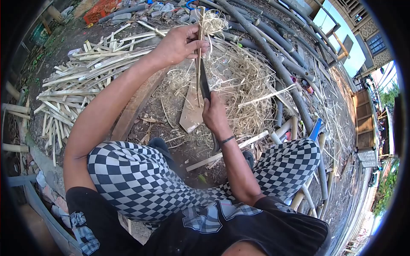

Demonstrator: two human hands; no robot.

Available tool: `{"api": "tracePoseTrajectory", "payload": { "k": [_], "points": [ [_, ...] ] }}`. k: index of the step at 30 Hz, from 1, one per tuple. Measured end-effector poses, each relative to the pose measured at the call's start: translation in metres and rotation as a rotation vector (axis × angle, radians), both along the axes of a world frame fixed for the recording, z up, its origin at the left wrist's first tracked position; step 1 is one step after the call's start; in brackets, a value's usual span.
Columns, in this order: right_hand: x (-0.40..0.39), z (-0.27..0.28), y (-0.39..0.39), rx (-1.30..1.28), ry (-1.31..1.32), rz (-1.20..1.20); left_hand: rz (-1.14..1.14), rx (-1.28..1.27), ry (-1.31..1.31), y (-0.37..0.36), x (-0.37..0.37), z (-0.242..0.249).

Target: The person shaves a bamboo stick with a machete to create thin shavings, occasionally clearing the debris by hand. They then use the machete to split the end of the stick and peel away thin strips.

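Note:
My left hand pinches a thin bamboo strip held nearly upright. Curled shavings bunch at the strip's top end. Lower down, my right hand is wrapped round the handle of a knife, whose dark blade points up and lies along the strip. Beneath my hands a flat board rests on the ground, partly covered by shavings. A large heap of thin shavings lies to the right of the knife.
Many split bamboo strips are piled at the left. Long dark poles cross the back and right. An orange crate stands at the back left. My knees in checkered trousers flank the work.

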State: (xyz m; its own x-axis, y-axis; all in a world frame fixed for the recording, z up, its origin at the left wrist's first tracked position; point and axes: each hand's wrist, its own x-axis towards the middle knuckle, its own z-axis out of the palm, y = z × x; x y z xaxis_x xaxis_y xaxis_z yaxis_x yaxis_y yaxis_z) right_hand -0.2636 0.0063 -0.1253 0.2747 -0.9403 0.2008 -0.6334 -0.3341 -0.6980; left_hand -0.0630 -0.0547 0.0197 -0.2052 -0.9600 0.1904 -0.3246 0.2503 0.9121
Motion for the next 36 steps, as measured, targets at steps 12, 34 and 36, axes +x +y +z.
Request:
{"api": "tracePoseTrajectory", "payload": {
  "k": [12,34,36],
  "points": [
    [0.017,0.01,0.014,0.109,0.029,-0.075,0.146,-0.038,-0.022,-0.007,0.017,-0.012],
    [0.012,0.039,-0.007,0.114,0.15,-0.01,0.164,-0.054,0.021,0.002,0.018,-0.018],
    [0.019,0.027,0.003,0.07,0.149,-0.087,0.171,-0.055,0.014,0.0,0.016,-0.025]
  ]
}}
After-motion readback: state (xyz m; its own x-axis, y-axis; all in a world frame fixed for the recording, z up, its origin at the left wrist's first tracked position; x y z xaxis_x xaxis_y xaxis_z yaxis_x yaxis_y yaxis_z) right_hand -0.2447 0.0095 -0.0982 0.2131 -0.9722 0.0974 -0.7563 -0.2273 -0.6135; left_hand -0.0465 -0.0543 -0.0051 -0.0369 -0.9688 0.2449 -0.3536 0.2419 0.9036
